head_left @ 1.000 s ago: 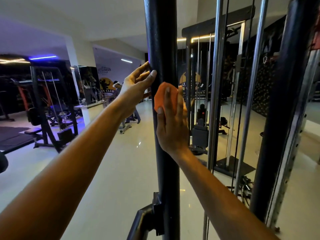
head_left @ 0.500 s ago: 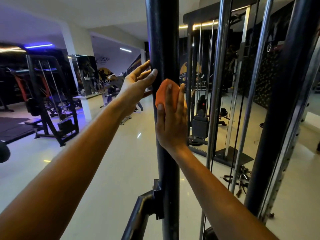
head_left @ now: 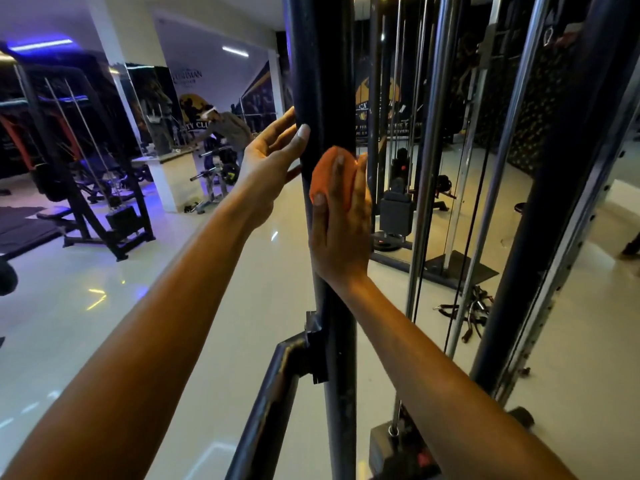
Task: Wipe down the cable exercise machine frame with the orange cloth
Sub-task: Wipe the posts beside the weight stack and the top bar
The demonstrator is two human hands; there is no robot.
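Presently the wiping step is in hand: the orange cloth [head_left: 331, 178] is pressed flat against the black upright post [head_left: 322, 81] of the machine frame by the right hand [head_left: 341, 233]. Its fingers [head_left: 337, 174] are held straight and close together, laid over the cloth rather than curled round it; only the cloth's rounded upper edge shows above and beside them. The left hand [head_left: 266, 161] is set against the post's left side, just above and left of the cloth, fingers straight and slightly spread, holding nothing.

The post is judged to be painted steel, round in section, matte and faintly scuffed; a welded bracket and slanting strut [head_left: 273, 393] join it well below the right wrist. Chrome guide rods [head_left: 429, 168], smooth and reflective, stand to the right of the fingers.

The next move is judged to call for sustained flat pressure with a sliding stroke along the post, the cloth soft enough to wrap its curve.
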